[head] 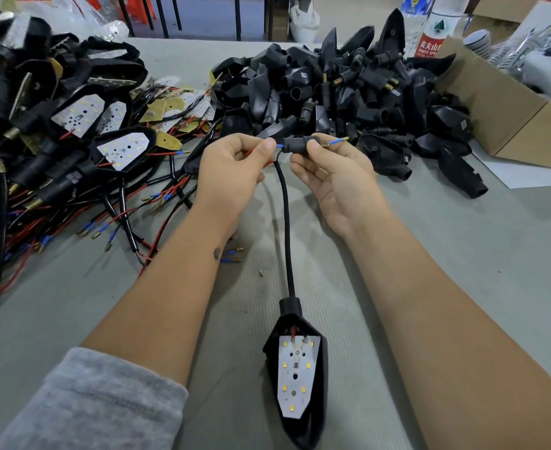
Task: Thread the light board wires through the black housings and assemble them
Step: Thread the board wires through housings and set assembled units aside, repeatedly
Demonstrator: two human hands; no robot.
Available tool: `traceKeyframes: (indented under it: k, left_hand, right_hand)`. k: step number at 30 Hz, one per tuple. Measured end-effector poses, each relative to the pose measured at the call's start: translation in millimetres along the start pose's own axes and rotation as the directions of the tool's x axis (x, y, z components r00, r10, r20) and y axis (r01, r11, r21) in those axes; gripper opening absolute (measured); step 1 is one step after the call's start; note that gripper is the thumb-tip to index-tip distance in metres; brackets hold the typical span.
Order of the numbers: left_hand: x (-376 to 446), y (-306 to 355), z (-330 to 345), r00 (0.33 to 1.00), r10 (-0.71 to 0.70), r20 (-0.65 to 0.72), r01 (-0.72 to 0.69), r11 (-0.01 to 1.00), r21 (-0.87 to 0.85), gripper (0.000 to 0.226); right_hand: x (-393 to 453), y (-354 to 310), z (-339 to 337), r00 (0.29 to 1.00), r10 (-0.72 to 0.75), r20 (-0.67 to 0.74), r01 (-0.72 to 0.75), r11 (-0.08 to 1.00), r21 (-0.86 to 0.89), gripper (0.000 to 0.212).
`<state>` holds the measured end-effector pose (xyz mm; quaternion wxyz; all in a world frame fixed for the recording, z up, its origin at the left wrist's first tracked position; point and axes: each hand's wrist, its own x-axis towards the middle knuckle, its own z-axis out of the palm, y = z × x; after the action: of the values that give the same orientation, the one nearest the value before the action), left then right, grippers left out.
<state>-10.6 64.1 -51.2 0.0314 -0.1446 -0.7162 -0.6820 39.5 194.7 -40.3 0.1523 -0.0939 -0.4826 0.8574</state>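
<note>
**Two hands, one stem piece: feeding the second wire through**

Two heaps flank your work. At ten o'clock lies the pile of finished units (72, 131), light boards seated in housings with red and black leads trailing toward you; it sits on your left, probably so done pieces can be dropped there without crossing your arms.

Your left hand (231, 167) pinches a blue-sleeved wire end (279, 146) between thumb and forefinger, right at the mouth of the small black stem housing (296, 145). You hold it that close to the tip so the limp wire stays stiff enough to push in.

Your right hand (329, 177) pinches that stem housing level, just above the tabletop (462, 254), at twelve o'clock from your body. Another blue-sleeved wire with a brass tip (337, 141) already pokes out of its right end, so I judge one lead is through and one remains.

From the stem the black sleeved cable (286, 222) hangs down toward six o'clock to the shell housing (319, 368), which rests on the tabletop with its light board (295, 375) face up, parked so both hands are free.

At one o'clock the heap of empty black housings (348, 92) waits within reach, with a cardboard box (511, 118) at two o'clock.
</note>
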Motion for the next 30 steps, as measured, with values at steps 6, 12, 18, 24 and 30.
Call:
traceKeyframes:
  k: [6, 12, 18, 24, 30]
  left_hand:
    - [-2.1, 2.4, 1.3, 0.999, -0.007, 0.049, 0.007, 1.0, 0.006, 0.013]
    - [-1.7, 6.2, 3.6, 0.997, -0.06, -0.049, 0.061, 0.998, 0.024, 0.019]
    - [-5.8, 6.0, 3.4, 0.999, 0.003, 0.049, -0.007, 0.996, 0.085, 0.024]
    - [-2.4, 3.5, 1.7, 0.999, -0.013, 0.038, 0.009, 0.995, 0.102, 0.013]
    - [-4.2, 3.3, 1.2, 0.998, 0.018, 0.054, -0.023, 0.996, 0.082, 0.013]
  right_hand:
    - [0.4, -0.8, -0.6, 0.999, 0.02, 0.033, -0.021, 0.999, 0.031, 0.007]
    - [1.5, 0.2, -0.1, 1.0, 0.004, -0.005, -0.003, 0.998, 0.067, 0.01]
    - [0.4, -1.2, -0.9, 1.0, 0.009, -0.003, -0.009, 0.999, 0.036, 0.006]
    - [-1.2, -1.5, 1.3, 1.0, -0.007, -0.012, 0.007, 1.0, 0.006, 0.007]
    - [-2.6, -2.7, 2.7, 0.999, -0.038, -0.02, 0.037, 0.998, -0.06, 0.007]
